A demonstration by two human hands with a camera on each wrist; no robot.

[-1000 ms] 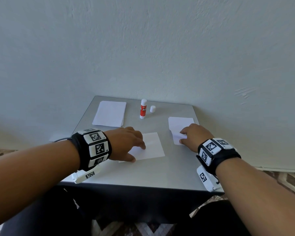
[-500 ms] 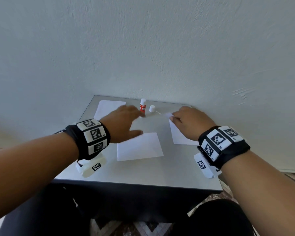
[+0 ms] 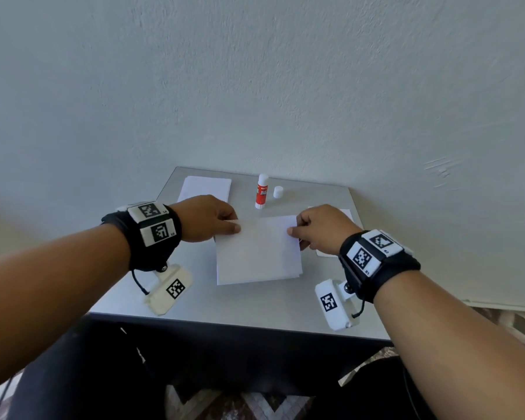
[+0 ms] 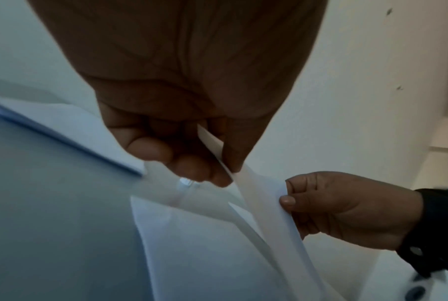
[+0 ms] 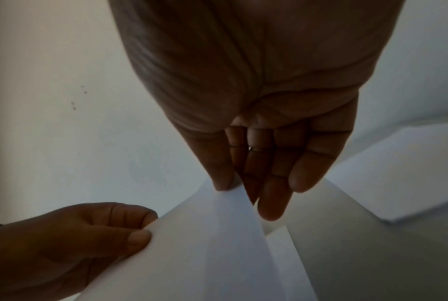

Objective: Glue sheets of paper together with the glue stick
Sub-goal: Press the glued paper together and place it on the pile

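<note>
A white sheet of paper hangs just above a second white sheet that lies on the grey table. My left hand pinches the upper sheet's far left corner. My right hand pinches its far right corner between thumb and fingers. The left wrist view shows the held sheet edge-on above the lower sheet. In the right wrist view the held sheet stretches between both hands. The red and white glue stick stands uncapped at the back, its white cap beside it.
A stack of white paper lies at the table's back left. Another sheet lies at the right, mostly behind my right hand. A pale wall rises right behind the table. The table's front edge is near my wrists.
My right hand lifted a sheet from the right pile and carried it left. My left hand left the middle sheet and took the other corner. Both now hold it over the middle sheet.
</note>
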